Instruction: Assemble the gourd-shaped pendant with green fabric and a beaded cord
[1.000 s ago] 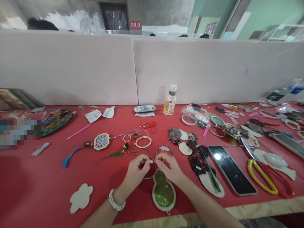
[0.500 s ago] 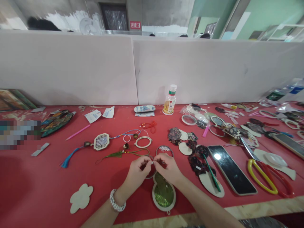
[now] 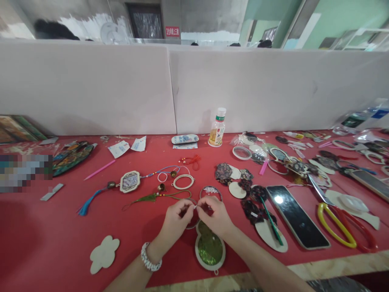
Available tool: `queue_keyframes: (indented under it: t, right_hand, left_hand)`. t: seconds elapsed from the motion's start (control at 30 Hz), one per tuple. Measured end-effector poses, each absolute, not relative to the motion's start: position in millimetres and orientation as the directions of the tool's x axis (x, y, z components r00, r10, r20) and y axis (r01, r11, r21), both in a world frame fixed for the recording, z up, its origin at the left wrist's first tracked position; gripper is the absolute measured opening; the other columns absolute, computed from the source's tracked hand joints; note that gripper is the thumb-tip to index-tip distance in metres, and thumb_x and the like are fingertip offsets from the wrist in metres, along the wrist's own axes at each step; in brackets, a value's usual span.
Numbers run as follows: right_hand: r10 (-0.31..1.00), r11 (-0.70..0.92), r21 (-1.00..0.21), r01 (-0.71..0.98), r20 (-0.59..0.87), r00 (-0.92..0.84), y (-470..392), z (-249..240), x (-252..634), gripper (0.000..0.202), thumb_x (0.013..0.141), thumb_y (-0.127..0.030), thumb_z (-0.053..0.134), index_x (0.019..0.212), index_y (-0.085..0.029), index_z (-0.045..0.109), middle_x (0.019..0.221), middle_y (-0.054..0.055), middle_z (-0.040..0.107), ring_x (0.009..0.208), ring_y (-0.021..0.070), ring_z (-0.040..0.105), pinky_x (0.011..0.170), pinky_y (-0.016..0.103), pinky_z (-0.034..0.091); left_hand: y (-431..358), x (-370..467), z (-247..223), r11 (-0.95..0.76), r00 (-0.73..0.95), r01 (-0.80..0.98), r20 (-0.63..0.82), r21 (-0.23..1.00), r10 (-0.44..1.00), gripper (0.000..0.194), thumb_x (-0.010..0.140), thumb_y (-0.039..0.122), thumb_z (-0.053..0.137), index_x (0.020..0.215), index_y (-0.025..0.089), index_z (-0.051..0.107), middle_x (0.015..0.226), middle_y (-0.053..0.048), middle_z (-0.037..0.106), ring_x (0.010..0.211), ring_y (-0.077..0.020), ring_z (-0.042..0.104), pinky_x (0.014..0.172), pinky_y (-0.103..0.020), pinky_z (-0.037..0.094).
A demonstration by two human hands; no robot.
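My left hand (image 3: 174, 219) and my right hand (image 3: 217, 217) meet fingertip to fingertip, both pinching a tiny white piece (image 3: 195, 207) too small to make out clearly. Just below them lies a gourd-shaped pendant (image 3: 209, 249) with a pale frame and a shiny green filling, its upper part partly covered by my right hand. Behind my right hand a round dish (image 3: 210, 190) holds small white beads. Another ring-shaped rim (image 3: 191, 226) shows partly beneath my fingers. An oval wooden frame (image 3: 182, 182) and a green tassel cord (image 3: 148, 198) lie beyond my left hand.
On the right are a phone (image 3: 298, 217), scissors (image 3: 336, 223) and dark flower-like pieces (image 3: 225, 173). A bottle (image 3: 216, 127) stands near the white partition (image 3: 121, 89). Leftward lie a blue-tasselled pendant (image 3: 130, 181), a pink pencil (image 3: 99, 169) and a flower-shaped blank (image 3: 104, 254).
My hands keep the same pinch in nearly the same place. The white piece between the fingertips looks slightly turned; nothing else has visibly moved.
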State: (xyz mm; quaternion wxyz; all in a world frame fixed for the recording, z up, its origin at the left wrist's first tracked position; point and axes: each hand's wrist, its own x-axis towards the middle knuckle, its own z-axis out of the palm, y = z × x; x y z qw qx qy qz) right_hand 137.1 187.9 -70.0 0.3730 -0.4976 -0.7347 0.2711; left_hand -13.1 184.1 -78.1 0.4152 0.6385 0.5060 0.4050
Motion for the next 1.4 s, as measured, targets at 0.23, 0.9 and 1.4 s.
queue_keyframes:
  t: [0.23, 0.9, 1.4]
  right_hand:
    - [0.939, 0.342, -0.777, 0.528, 0.264, -0.220, 187.8, -66.9, 136.1, 0.010, 0.077, -0.019, 0.051, 0.073, -0.018, 0.060, 0.066, 0.001, 0.062, 0.064, 0.0138, 0.053, 0.065, 0.025, 0.039]
    - [0.949, 0.315, -0.774, 0.548, 0.259, -0.180, 185.8, -68.9, 135.8, 0.011, 0.077, -0.020, 0.050, 0.076, -0.019, 0.061, 0.068, 0.001, 0.065, 0.067, 0.0153, 0.057, 0.066, 0.026, 0.042]
    - [0.921, 0.389, -0.760, 0.521, 0.322, -0.218, 188.0, -71.2, 136.1, 0.016, 0.078, -0.019, 0.050, 0.081, -0.020, 0.066, 0.072, 0.003, 0.068, 0.067, 0.0153, 0.058, 0.068, 0.027, 0.042]
  left_hand:
    - [185.7, -13.3, -76.9, -0.114, 0.145, 0.317, 0.071, 0.942, 0.987, 0.017, 0.078, 0.027, 0.047, 0.072, 0.015, 0.056, 0.052, 0.005, 0.047, 0.045, -0.0077, 0.042, 0.043, -0.016, 0.035]
    - [186.2, -15.1, -82.7, -0.196, 0.157, 0.392, 0.144, 0.899, 0.977, 0.016, 0.080, 0.026, 0.047, 0.076, 0.015, 0.059, 0.062, 0.001, 0.059, 0.052, -0.0097, 0.051, 0.050, -0.017, 0.040]
    - [184.8, -13.7, -81.2, -0.214, 0.146, 0.394, 0.169, 0.894, 0.975, 0.016, 0.080, 0.025, 0.048, 0.077, 0.016, 0.061, 0.067, 0.000, 0.064, 0.056, -0.0107, 0.055, 0.053, -0.018, 0.044]
